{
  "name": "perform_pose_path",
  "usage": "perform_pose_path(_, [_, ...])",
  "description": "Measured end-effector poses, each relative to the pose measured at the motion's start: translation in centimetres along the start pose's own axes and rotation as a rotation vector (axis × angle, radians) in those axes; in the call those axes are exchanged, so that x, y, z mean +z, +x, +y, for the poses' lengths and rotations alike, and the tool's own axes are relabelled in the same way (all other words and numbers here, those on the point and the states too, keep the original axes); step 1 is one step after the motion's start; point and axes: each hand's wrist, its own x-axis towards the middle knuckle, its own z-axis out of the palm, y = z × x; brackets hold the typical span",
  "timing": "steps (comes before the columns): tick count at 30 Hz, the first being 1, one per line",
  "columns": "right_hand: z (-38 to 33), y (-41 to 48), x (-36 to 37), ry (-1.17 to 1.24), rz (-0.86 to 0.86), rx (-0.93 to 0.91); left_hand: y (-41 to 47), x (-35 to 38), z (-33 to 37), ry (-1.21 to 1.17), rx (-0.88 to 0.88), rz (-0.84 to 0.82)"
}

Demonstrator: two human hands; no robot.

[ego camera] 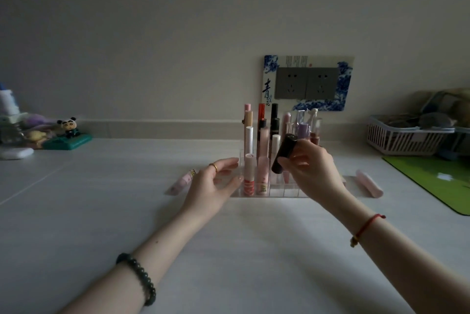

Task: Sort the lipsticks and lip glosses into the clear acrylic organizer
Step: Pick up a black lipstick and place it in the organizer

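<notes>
At the far left of the pale white bench [101, 212] lie a white oval case [16, 153] and a small panda figurine on a teal base [70, 127], both close to the wall. Further right, a pale pink patterned lip gloss tube [181, 182] lies flat on the bench, just beside the left hand [213, 184]. That hand wears a gold ring, with a dark bead bracelet on its wrist. Its fingers [229, 162] are straight and slightly spread, gripping nothing, and their tips rest against the left wall of the clear acrylic grid organizer [287, 193].

The organizer stands on the bench below a grey double wall socket with a blue-and-white surround [306, 83]. Pink, white, red, black and lilac tubes stand upright in its left and rear compartments, while several front compartments on the right show only bare acrylic.

Above those front compartments, the right hand [310, 171] pinches a short black cylindrical lipstick [283, 155], with the thumb and fingers clamped round its lower half. The lipstick is tilted, top leaning right, and is clear of the compartments. A red cord bracelet circles that wrist.

Right of the organizer, a pale pink capped tube [368, 184] lies flat on the bench. Beyond it are a green mat [432, 181] and a white slatted plastic basket [407, 138]. What the basket holds is too dim to tell.
</notes>
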Motion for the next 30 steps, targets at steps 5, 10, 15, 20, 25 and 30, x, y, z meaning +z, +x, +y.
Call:
perform_pose_path(5, [1.3, -0.3, 0.7, -0.074, 0.022, -0.015, -0.4, 0.5, -0.9, 0.142, -0.034, -0.060])
perform_pose_path(10, [2.0, -0.6, 1.2, -0.108, 0.002, -0.020, -0.6, 0.6, -0.6, 0.191, -0.020, -0.088])
perform_pose_path(15, [2.3, -0.8, 1.6, -0.187, -0.015, -0.024, -0.5, 0.6, -0.6, 0.221, -0.009, -0.086])
perform_pose_path(20, [2.6, -0.8, 1.8, -0.308, 0.025, -0.007, -0.5, 0.6, -0.8, 0.241, -0.016, -0.077])
perform_pose_path(25, [2.9, -0.7, 1.9, -0.324, 0.016, 0.006, -0.4, 0.6, -1.0, 0.236, -0.026, -0.078])
perform_pose_path(30, [3.0, -0.7, 1.9, -0.330, 0.017, -0.010, -0.4, 0.3, -1.2, 0.240, -0.019, -0.062])
